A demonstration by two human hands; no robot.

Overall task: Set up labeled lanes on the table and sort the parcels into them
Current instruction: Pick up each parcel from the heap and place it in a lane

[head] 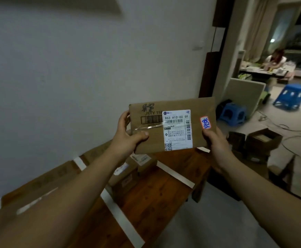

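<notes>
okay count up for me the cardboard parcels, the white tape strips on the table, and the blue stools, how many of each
Cardboard parcels: 4, one held up in the left hand and right hand, three on the table
White tape strips: 4 visible
Blue stools: 2 clear ones
Total: 10

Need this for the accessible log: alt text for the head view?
Both hands, left hand and right hand, hold up a flat cardboard parcel with a white shipping label facing the camera. Below is a wooden table divided by white tape strips, with more parcels in one lane.
</notes>
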